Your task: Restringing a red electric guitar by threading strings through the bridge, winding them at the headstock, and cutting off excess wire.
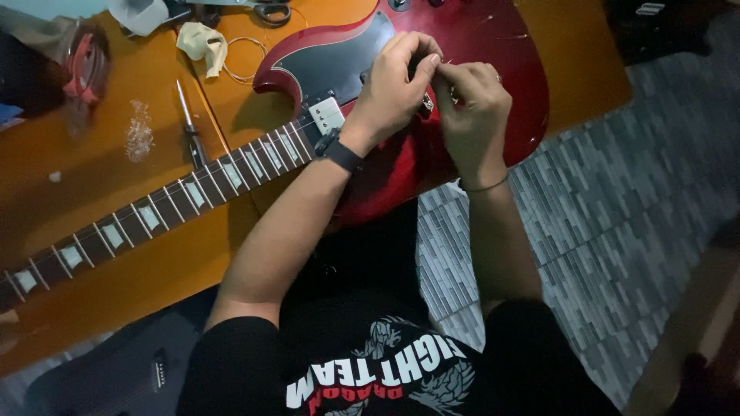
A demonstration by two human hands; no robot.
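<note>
A red electric guitar [493, 46] lies flat on an orange wooden table [100, 169], its dark neck [154, 212] with pale inlays running down to the left. Both my hands meet over the bridge area of the body. My left hand [393, 88], with a black watch on the wrist, has its fingers curled and pinched. My right hand [474, 108], with a thin bracelet, pinches against the left fingertips. What they hold looks like a thin guitar string, mostly hidden by the fingers. A small metal part [426, 102] shows under the left hand.
A screwdriver [189, 123], a coil of wire string [247, 58], a crumpled cloth [202, 42] and scissors [270, 11] lie on the table behind the neck. A dark second guitar [116, 377] rests at the lower left. Grey tiled floor [617, 192] spreads to the right.
</note>
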